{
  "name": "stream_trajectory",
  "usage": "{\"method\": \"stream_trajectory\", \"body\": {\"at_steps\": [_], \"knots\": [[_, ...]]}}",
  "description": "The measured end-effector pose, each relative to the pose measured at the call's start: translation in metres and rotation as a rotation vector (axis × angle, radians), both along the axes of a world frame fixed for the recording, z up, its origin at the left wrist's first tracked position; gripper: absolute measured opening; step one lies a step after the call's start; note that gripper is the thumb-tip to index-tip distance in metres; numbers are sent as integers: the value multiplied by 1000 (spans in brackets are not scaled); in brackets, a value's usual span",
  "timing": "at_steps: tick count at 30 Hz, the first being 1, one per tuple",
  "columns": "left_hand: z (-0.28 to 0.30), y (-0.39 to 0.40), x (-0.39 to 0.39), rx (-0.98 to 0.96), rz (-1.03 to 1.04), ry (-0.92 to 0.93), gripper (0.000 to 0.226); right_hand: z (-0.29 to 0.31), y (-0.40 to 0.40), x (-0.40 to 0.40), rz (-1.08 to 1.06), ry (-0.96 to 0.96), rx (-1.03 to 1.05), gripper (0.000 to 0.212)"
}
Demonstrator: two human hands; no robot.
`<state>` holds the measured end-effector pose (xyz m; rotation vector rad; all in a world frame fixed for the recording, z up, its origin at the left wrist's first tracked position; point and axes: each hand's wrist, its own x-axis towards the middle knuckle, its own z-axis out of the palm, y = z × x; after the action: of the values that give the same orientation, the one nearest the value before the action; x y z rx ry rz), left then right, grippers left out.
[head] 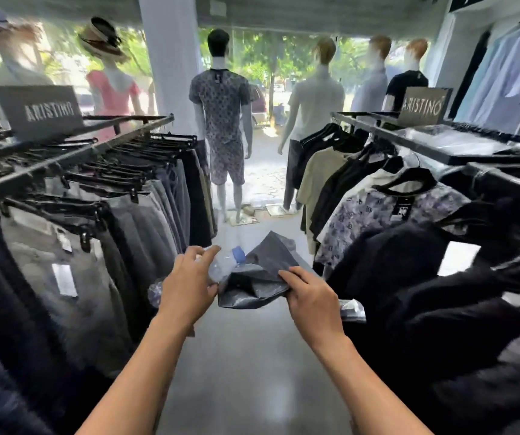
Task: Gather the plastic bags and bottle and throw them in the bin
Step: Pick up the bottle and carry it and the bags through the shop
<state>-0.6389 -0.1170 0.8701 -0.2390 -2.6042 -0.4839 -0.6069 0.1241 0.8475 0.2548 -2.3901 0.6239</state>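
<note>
My left hand grips a clear plastic bottle with a blue cap, held slanted with the cap pointing up and right. Its base sticks out below my left wrist. My right hand pinches a crumpled grey plastic bag that hangs between both hands and touches the bottle. A bit of clear plastic shows just right of my right hand. Both hands are held out in front of me over the aisle floor.
A rack of trousers on black hangers lines the left of the aisle and a rack of shirts lines the right. Several dressed mannequins stand ahead at the shop front. A white pillar rises behind them. No bin is in view.
</note>
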Motion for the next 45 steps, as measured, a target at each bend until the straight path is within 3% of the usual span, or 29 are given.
{"method": "stream_trajectory", "body": {"at_steps": [10, 18, 36, 45], "knots": [[10, 17, -312, -22, -33, -9, 73, 19, 10, -290, -106, 30, 29, 45], [7, 43, -511, -32, -35, -16, 73, 12, 37, -490, -107, 52, 0, 53], [-21, 43, -945, 108, 264, -79, 72, -17, 45, -975, 70, -114, -169, 46], [-58, -13, -1184, 301, 373, -94, 65, -36, -2, -1226, 132, -172, -197, 43]]}}
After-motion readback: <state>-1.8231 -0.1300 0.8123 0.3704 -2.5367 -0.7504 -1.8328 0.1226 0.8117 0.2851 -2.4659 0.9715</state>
